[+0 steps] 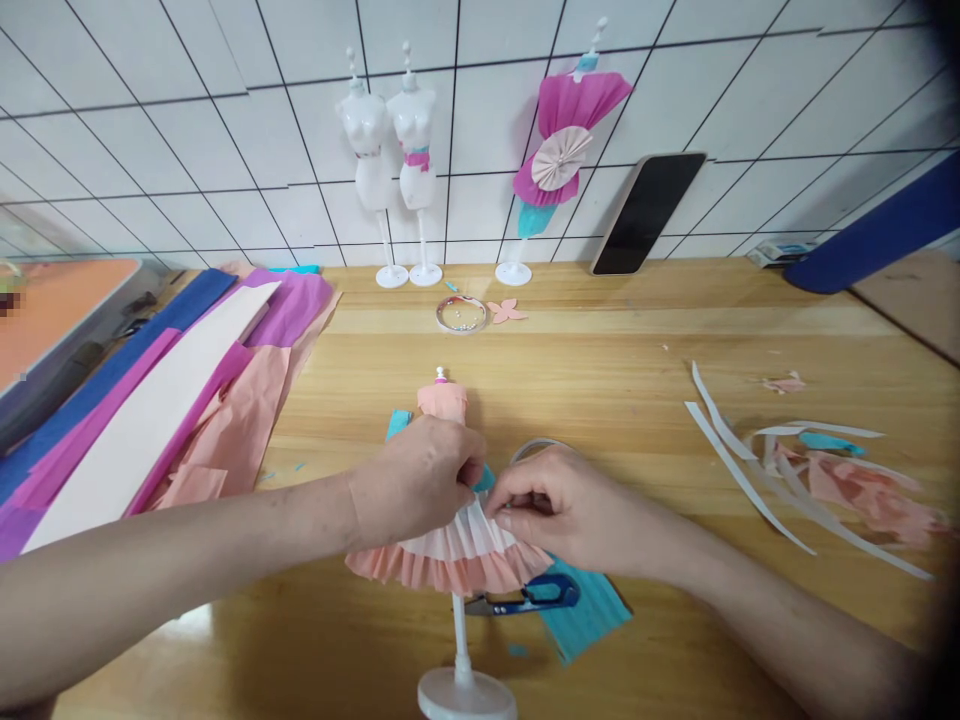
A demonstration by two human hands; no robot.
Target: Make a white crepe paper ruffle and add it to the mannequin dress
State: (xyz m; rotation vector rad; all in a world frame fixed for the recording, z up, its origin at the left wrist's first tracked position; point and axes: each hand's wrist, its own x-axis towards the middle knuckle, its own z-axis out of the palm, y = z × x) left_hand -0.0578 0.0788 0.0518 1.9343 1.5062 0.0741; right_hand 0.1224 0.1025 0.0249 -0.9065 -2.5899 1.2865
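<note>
A small white dress form stands in front of me, wearing a paper dress with a peach bodice [442,402] and a flared skirt of white pleats [476,532] over a ruffled peach hem [450,573]. My left hand [420,470] is closed in a pinch across its waist, at a blue crepe paper strip [399,422] that shows on both sides of the hand. Beside it, my right hand [555,505] pinches at the right side of the waist, touching the top of the skirt. What lies between the right fingertips is hidden.
Blue-handled thread snips [551,592] lie behind the stand on blue crepe paper [589,612]. Coloured paper sheets [172,400] are stacked left; white strips [750,490] and peach scraps [862,490] lie right. Dress forms [412,110] and a phone [649,213] stand against the tiled wall.
</note>
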